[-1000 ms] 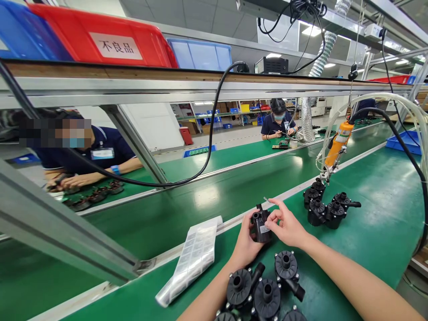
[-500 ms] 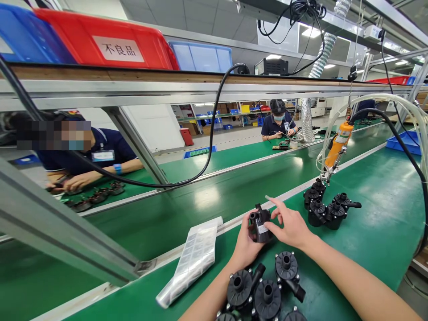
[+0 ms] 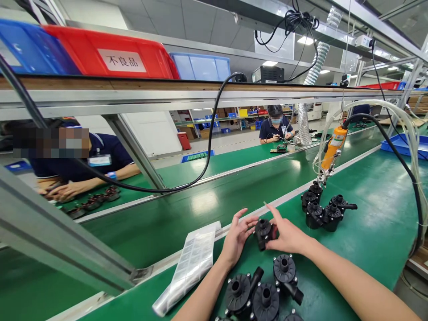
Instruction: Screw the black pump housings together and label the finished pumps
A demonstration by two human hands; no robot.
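Note:
A small black water pump (image 3: 263, 232) is in my right hand (image 3: 290, 232), thumb and fingers closed on its right side. Its round ribbed top and side spout face up and towards me. My left hand (image 3: 236, 240) is just left of it with fingers spread; whether a fingertip touches the pump I cannot tell. More black pumps (image 3: 238, 290) of the same kind stand close together below my hands, partly cut off by the lower frame edge. To the left of my left arm lies a shiny sheet of clear labels (image 3: 190, 265), curled at its near end.
Another group of pumps (image 3: 331, 214) stands to the right, under a hanging orange power screwdriver (image 3: 333, 147). A black cable (image 3: 211, 142) droops from the shelf (image 3: 187, 93). Across the green conveyor (image 3: 187, 209), two co-workers sit. A blue tray (image 3: 401, 147) is at far right.
My left hand has let go of the pump and opened to its left. The pump, now in my right hand, has turned so its top and spout face me. The view has tilted slightly.

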